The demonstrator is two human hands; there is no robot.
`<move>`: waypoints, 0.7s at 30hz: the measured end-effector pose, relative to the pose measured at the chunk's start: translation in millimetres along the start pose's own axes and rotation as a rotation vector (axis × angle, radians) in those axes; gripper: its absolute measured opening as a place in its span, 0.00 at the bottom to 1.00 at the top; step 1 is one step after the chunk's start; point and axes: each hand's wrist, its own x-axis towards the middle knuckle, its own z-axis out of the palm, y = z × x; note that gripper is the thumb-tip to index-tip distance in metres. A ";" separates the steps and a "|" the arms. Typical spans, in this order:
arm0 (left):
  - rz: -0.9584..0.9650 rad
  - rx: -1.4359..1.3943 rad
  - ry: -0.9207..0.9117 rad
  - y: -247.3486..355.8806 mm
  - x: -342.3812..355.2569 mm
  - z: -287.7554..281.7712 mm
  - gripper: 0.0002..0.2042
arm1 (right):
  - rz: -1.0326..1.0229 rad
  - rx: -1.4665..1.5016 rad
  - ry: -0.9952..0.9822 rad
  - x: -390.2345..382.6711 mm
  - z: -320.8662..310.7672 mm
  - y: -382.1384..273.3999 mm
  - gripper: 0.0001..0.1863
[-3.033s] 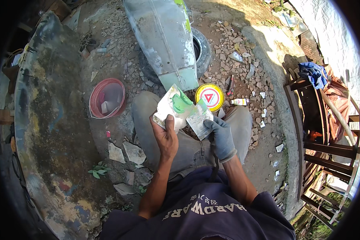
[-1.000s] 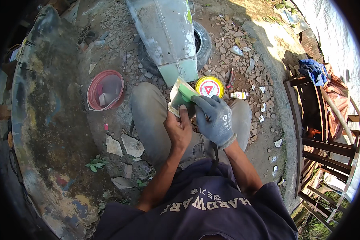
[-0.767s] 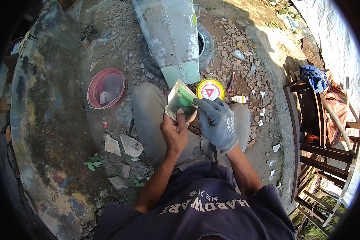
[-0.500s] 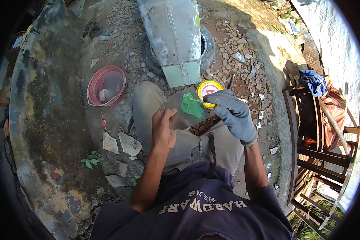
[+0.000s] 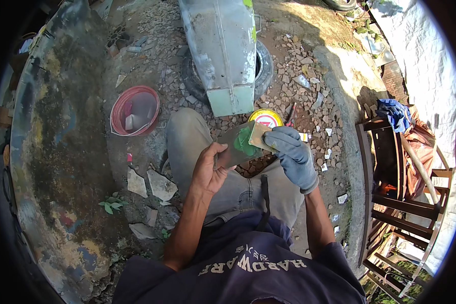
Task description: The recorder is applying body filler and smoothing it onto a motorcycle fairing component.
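Observation:
My bare left hand [image 5: 209,172] grips the lower left edge of a flat, dark, see-through plate [image 5: 228,151], thumb on top, above my lap. A patch of green putty [image 5: 244,140] is smeared on the plate's right part. In a grey glove, my right hand [image 5: 295,161] pinches a flat, tan putty spreader [image 5: 259,136]. Its broad face shows, and its left edge lies over the putty; whether they touch I cannot tell. Just beyond the plate stands a round yellow tin [image 5: 267,117], partly hidden by the spreader.
Ahead, a long grey metal panel [image 5: 220,50] rests on a tire [image 5: 263,68]. A red bucket [image 5: 115,112] stands to the left, near a stained wall [image 5: 61,152]. Red-handled pliers [image 5: 291,115] lie right of the tin. Broken stones [image 5: 163,185] litter the ground; a wooden rack [image 5: 408,202] stands right.
The spreader has turned from edge-on to showing its broad face. My right hand has dropped slightly, and the plate has tilted in my left hand.

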 end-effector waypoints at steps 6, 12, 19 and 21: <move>-0.026 -0.021 0.052 -7.2 2.7 -2.9 0.06 | 0.045 -0.084 0.024 -10.8 -4.4 -6.3 0.21; -0.025 -0.080 0.021 -6.3 4.0 -6.4 0.08 | 0.088 -0.177 0.050 -18.7 -6.7 -6.0 0.22; -0.040 -0.203 -0.068 1.1 18.5 -22.9 0.10 | 0.531 0.098 0.249 -33.6 -8.0 2.4 0.13; -0.057 -0.205 -0.134 -2.0 23.6 -27.7 0.11 | 0.659 0.553 0.321 -32.4 -5.4 15.9 0.15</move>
